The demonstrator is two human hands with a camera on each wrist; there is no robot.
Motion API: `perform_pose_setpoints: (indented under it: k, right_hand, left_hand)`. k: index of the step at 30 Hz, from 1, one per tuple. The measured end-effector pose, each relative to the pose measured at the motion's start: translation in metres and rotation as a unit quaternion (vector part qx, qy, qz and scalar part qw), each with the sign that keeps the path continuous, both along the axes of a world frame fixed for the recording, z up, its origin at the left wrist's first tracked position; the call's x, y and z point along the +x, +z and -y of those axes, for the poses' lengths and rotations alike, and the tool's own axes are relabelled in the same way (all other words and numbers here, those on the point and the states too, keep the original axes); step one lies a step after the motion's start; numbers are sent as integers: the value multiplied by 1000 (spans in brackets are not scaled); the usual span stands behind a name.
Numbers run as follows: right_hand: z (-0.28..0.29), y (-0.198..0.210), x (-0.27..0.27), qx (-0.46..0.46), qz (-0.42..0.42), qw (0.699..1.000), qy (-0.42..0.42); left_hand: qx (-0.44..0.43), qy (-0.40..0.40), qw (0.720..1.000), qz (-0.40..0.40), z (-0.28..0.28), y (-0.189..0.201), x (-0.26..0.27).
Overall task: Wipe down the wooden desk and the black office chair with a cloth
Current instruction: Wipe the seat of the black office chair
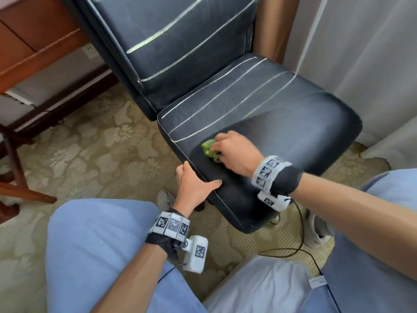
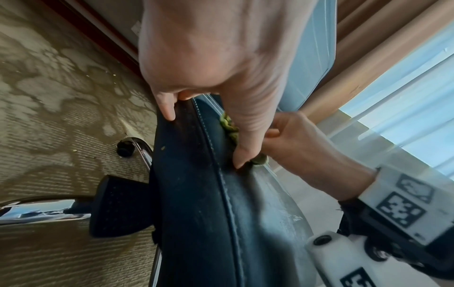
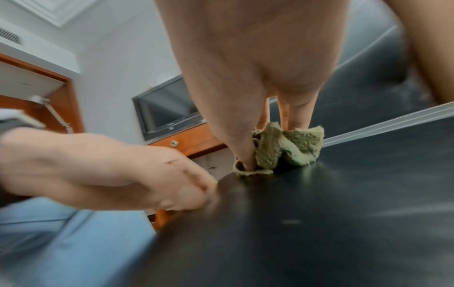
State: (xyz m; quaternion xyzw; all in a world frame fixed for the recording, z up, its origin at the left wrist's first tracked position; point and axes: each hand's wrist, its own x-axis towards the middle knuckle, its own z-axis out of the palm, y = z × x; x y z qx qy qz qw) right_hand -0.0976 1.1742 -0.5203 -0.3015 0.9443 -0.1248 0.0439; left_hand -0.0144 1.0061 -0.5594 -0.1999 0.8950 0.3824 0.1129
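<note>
Bare seat (image 1: pixel 293 123) lies open beyond the cloth (image 1: pixel 209 150); backrest (image 1: pixel 180 41) and left hand (image 1: pixel 191 184) hem it in.

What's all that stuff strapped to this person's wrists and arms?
Both forearms are bare, with no gloves on the left hand or right hand. Each wrist carries a black wrap topped by a white band of black-and-white square code markers. A white boxy camera module hangs below each wrist, trailing a thin black cable.
</note>
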Motion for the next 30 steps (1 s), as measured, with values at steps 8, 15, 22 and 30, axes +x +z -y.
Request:
perform_pose_setpoints:
  k: [8, 15, 22, 30]
  right_hand:
    - [28, -1, 16, 22, 2, 997, 75]
    - [-59, 8, -46, 17, -26, 982, -186]
    - [-118, 17, -82, 4, -22, 936, -352]
    - [-47, 15, -1, 20, 13, 996, -91]
  left_hand:
    - [5, -15, 999, -30, 8, -3, -1]
    - [-23, -5, 1000, 6, -2, 4, 0]
    - [-42, -23, 999, 2, -6, 12, 4]
    - [-79, -53, 995, 28, 14, 25, -11]
